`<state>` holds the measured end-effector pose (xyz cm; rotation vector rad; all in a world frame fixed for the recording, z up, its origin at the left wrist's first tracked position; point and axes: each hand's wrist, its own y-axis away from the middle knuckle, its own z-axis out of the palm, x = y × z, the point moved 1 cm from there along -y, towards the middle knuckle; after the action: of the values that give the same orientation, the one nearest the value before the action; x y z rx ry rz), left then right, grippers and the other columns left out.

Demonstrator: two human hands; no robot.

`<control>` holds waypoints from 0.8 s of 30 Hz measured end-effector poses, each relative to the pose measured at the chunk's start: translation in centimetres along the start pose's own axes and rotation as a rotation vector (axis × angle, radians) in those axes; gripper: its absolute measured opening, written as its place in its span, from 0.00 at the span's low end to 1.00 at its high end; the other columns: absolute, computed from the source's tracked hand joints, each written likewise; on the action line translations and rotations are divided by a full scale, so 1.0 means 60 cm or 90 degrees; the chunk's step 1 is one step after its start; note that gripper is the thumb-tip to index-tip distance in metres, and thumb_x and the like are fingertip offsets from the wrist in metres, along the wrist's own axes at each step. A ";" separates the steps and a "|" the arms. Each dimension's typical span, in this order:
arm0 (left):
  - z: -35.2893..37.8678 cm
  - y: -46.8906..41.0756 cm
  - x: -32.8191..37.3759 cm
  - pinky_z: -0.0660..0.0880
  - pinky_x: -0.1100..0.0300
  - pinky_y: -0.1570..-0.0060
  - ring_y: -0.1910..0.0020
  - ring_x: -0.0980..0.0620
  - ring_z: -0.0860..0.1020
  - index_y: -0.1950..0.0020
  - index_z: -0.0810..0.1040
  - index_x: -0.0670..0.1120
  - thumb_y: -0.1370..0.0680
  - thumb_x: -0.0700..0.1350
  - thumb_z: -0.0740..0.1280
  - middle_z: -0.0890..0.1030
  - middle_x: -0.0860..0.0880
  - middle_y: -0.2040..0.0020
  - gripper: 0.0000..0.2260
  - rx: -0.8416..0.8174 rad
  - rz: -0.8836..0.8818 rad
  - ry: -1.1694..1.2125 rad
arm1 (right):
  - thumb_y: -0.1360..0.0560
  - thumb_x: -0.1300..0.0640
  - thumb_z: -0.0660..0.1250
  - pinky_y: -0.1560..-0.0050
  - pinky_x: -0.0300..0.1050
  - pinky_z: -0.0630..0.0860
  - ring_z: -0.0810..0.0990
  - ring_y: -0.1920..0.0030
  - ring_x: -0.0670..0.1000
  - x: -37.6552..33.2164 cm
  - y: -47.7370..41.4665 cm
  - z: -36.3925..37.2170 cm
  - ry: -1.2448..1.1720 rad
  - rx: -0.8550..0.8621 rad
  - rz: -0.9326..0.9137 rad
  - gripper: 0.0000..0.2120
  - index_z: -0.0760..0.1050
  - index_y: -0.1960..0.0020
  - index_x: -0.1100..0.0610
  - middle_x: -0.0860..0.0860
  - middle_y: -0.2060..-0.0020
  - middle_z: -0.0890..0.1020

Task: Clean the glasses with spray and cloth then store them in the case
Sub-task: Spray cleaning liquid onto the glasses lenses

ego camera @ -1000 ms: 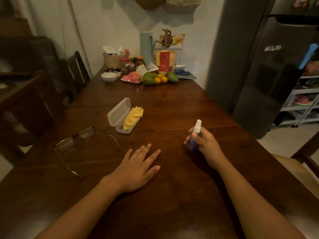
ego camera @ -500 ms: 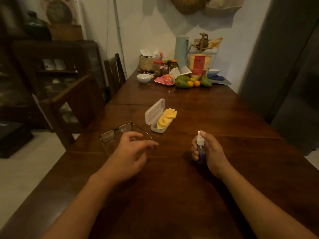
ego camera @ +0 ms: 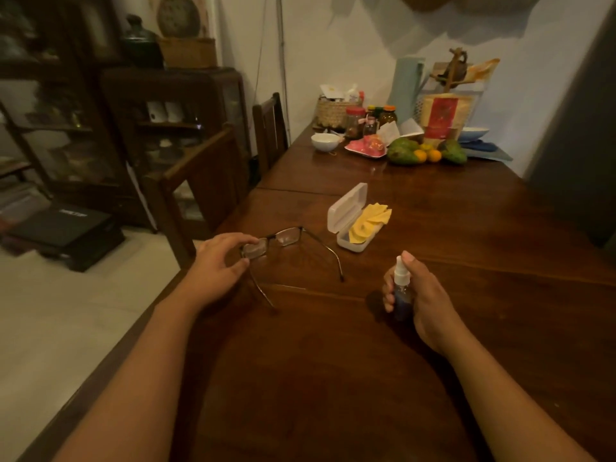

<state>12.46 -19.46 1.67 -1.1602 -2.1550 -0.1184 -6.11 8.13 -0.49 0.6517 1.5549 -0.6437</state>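
Thin-framed glasses (ego camera: 289,237) lie on the dark wooden table (ego camera: 333,378) with both temples unfolded toward me. My left hand (ego camera: 216,265) pinches the left lens between thumb and fingers. My right hand (ego camera: 421,301) is wrapped around a small blue spray bottle (ego camera: 401,291) with a white nozzle, held upright just above the table, index finger on top. Beyond the glasses sits an open white case (ego camera: 346,208) with a yellow cloth (ego camera: 366,223) folded inside it.
The far end of the table holds a white bowl (ego camera: 324,141), a pink plate (ego camera: 366,149), green and orange fruit (ego camera: 420,153), jars and a basket (ego camera: 333,111). Wooden chairs (ego camera: 203,185) stand along the left edge. A dark cabinet (ego camera: 580,145) rises at right.
My left hand left the table, reached left and forward, and closed on the glasses' left lens. My head turned left. The right hand kept hold of the spray bottle.
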 end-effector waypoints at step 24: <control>0.025 -0.012 0.014 0.67 0.55 0.35 0.35 0.53 0.66 0.51 0.86 0.49 0.30 0.39 0.75 0.78 0.57 0.50 0.09 0.208 0.043 0.044 | 0.28 0.30 0.56 0.72 0.41 0.66 0.66 0.76 0.47 -0.028 0.033 0.056 0.051 -0.100 0.046 0.29 0.70 0.68 0.56 0.48 0.77 0.69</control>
<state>10.79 -18.74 1.17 -1.0208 -1.9806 0.2129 -2.26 6.96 0.87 0.6182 1.6297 -0.4419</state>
